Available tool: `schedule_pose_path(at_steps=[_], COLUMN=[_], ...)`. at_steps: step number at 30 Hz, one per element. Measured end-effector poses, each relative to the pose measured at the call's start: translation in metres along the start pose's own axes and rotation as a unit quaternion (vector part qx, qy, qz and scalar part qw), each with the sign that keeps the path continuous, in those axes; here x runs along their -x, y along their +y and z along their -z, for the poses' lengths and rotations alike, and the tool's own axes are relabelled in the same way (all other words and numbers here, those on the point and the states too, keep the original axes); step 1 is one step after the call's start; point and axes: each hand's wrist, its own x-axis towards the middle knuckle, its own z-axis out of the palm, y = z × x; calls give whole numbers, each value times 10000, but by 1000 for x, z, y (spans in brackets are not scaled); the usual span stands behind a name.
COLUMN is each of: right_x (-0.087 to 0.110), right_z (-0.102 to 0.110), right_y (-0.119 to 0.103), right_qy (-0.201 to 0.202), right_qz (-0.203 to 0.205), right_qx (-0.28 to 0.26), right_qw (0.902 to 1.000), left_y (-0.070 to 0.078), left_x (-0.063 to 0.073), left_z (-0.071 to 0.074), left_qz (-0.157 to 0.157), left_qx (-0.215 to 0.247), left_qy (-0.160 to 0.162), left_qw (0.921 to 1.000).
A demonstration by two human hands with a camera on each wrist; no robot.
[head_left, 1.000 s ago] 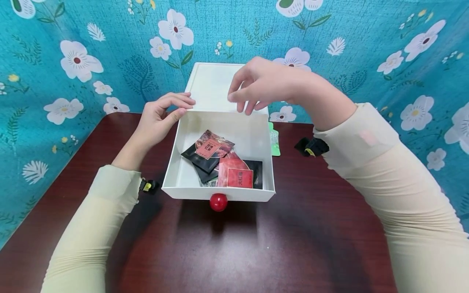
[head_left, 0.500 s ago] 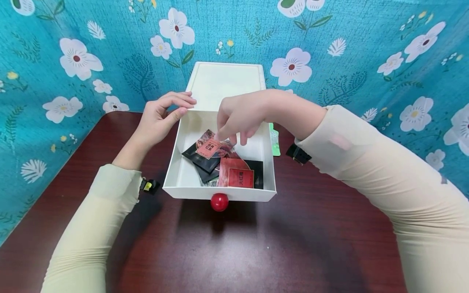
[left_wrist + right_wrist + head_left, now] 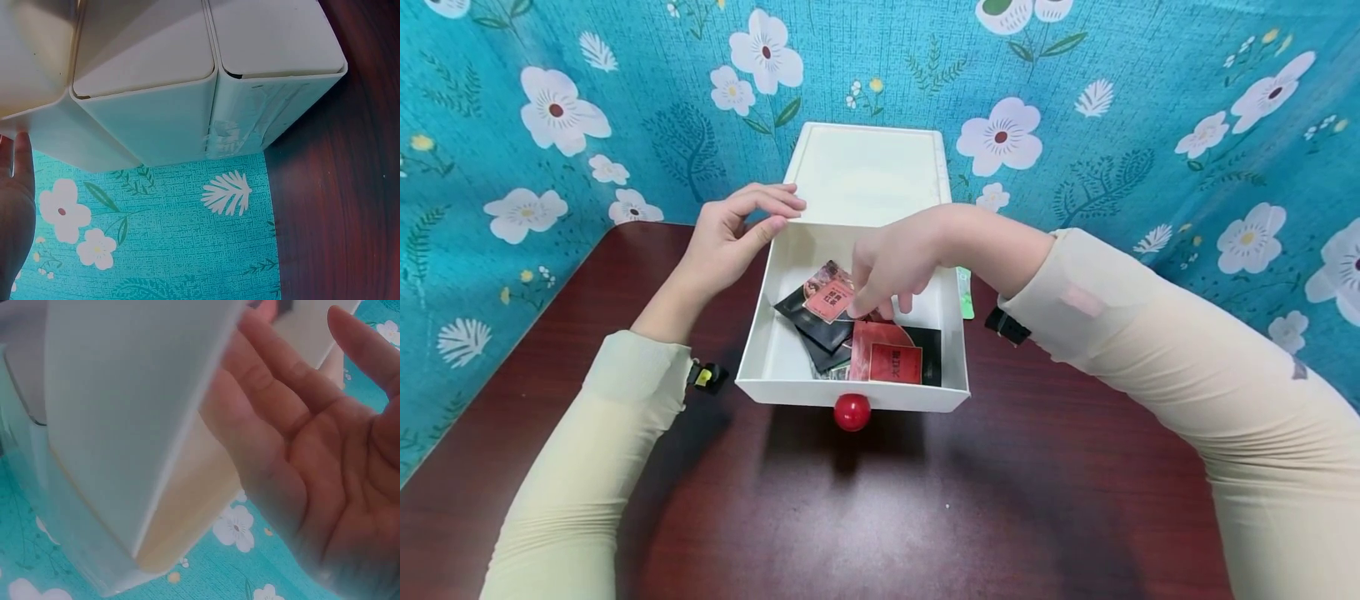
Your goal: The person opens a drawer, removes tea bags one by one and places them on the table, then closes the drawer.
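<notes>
A white drawer [image 3: 790, 392] with a round red knob [image 3: 852, 412] is pulled out of a white cabinet [image 3: 868, 171]. Black-and-red sachets with printed labels lie loosely inside, one sachet [image 3: 830, 300] to the left and another sachet [image 3: 895, 358] by the front wall. My right hand [image 3: 898, 258] reaches down into the drawer, fingertips right at the left sachet's edge. In the right wrist view, the thumb of that hand [image 3: 319, 469] stands well apart from its extended fingers. My left hand [image 3: 741, 221] rests with relaxed fingers on the cabinet's top left edge.
Further closed drawers [image 3: 144, 50] of the cabinet show in the left wrist view. Beside the cabinet's right side lies a green item [image 3: 965, 292] on the dark wooden table [image 3: 887, 508]. A blue flowered cloth [image 3: 677, 83] hangs behind.
My right hand has come down from above the cabinet front into the drawer, to the sachets. The left sachet looks slightly turned. My left hand stays on the cabinet edge.
</notes>
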Motion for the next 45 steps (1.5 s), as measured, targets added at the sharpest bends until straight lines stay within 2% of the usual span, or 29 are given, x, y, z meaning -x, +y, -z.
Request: schedule_pose_path(at_steps=[7,22,36,45], right_x=[-1,1,6,5], right_z=[-6,-9,-10,-13], right_y=[2,2,4,6], right_qy=[-88,6,-397,-565], right_qz=[101,452,552,813], right_qx=[-64,34,201,673], right_qw=[9999,9990,9975,9928], left_y=[1,2,3,2], left_x=[-1,0,-2,1], left_z=[0,0,0,-1], left_qz=[19,25,19,48], left_qx=[-14,22,12,-85], left_qy=[7,13,3,21], left_qw=[10000,10000,10000,9999])
